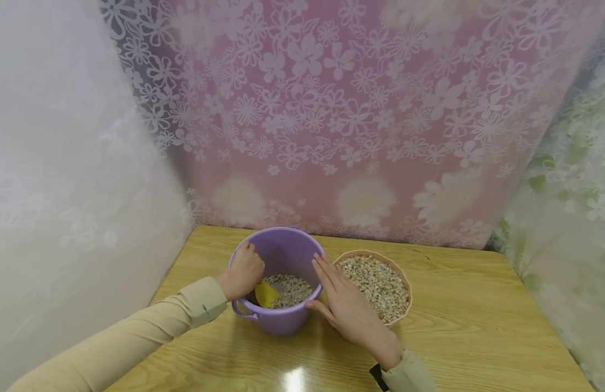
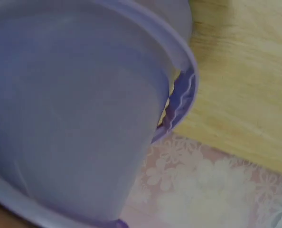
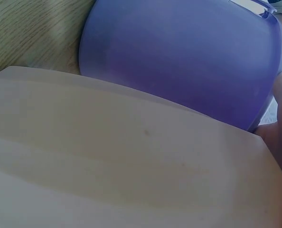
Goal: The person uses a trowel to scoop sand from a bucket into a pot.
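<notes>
A purple bucket (image 1: 282,322) holds a layer of pale grain-like pieces (image 1: 293,288). My left hand (image 1: 240,272), fingers curled, reaches over the bucket's left rim and grips a yellow scoop (image 1: 267,294), its blade down at the grain; its handle is hidden by the hand. On the bucket's right rim rests my right hand (image 1: 348,307), fingers straight and thumb spread toward the near side. Under and beyond that hand, a peach-coloured bowl (image 1: 408,305) is filled with similar mixed grain. The bucket wall (image 2: 74,114) fills much of the left wrist view.
Both containers stand on a wooden table (image 1: 478,321). A pink flowered curtain (image 1: 331,136) hangs along its back edge, with a white sheet (image 1: 77,163) at the left and a leafy-patterned one (image 1: 572,228) at the right. A bucket handle (image 1: 244,311) sticks out at the near left.
</notes>
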### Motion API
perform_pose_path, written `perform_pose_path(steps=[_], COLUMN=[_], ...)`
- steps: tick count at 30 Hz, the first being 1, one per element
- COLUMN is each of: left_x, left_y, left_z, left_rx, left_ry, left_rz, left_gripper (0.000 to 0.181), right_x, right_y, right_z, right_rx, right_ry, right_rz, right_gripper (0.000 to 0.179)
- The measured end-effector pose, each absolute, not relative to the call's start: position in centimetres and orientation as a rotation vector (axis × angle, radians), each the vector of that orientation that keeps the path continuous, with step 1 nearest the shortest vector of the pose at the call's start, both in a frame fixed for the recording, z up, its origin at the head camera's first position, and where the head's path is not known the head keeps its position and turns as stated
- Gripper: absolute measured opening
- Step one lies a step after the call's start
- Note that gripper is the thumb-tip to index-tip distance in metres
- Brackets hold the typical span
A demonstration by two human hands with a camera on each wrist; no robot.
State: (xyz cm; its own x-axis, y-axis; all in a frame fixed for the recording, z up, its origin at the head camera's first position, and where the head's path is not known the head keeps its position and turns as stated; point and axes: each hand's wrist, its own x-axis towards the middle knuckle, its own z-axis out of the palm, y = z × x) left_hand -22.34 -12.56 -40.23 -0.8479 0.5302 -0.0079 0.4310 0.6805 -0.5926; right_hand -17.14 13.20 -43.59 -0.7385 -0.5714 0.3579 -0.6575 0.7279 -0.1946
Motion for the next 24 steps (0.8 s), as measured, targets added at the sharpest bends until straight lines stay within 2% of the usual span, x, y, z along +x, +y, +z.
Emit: perform_pose_path(steps=[13,24], left_x=[-22.9,-23.2], left_y=[-11.4,-11.1], left_z=[-41.3,-41.4], left_rx=[-0.686,-0.641], left_ry=[-2.880,-3.003], left_rz=[0.594,0.441], left_gripper=[0.046,0.042], right_x=[-17.1,-17.1], right_y=[13.2,13.2], right_z=[-43.6,-43.5], right_rx=[0.977,0.956], right_ry=[-2.639,-2.670], right_rz=[0.461,0.469], right_gripper=[0.080,0.081])
